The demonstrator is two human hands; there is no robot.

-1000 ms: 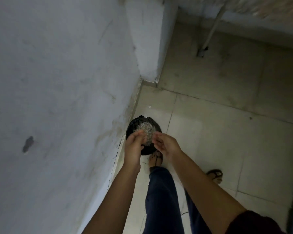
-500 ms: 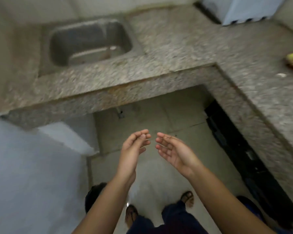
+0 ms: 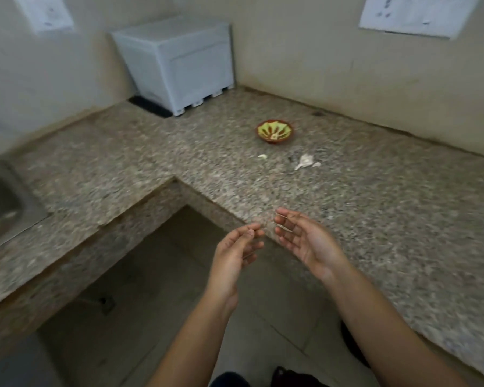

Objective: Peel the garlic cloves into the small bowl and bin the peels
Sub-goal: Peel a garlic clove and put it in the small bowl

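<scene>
A small red and green bowl (image 3: 275,131) stands on the granite counter (image 3: 375,219), with a pale clove or two inside. A loose garlic clove (image 3: 262,156) lies in front of it. White garlic pieces with peel (image 3: 305,162) lie to its right. My left hand (image 3: 236,252) and my right hand (image 3: 302,237) hover side by side at the counter's near edge, palms facing each other, fingers relaxed, holding nothing. The bin is out of view.
A white plastic box (image 3: 179,62) stands in the back corner of the L-shaped counter. A steel sink (image 3: 3,208) is set in at the far left. Tiled floor (image 3: 165,317) lies below, in the counter's inner corner. Paper sheets hang on the walls.
The view swung up from the black bin on the floor, past the sink, to the counter with the bowl. My hands let the peels go and came up empty.
</scene>
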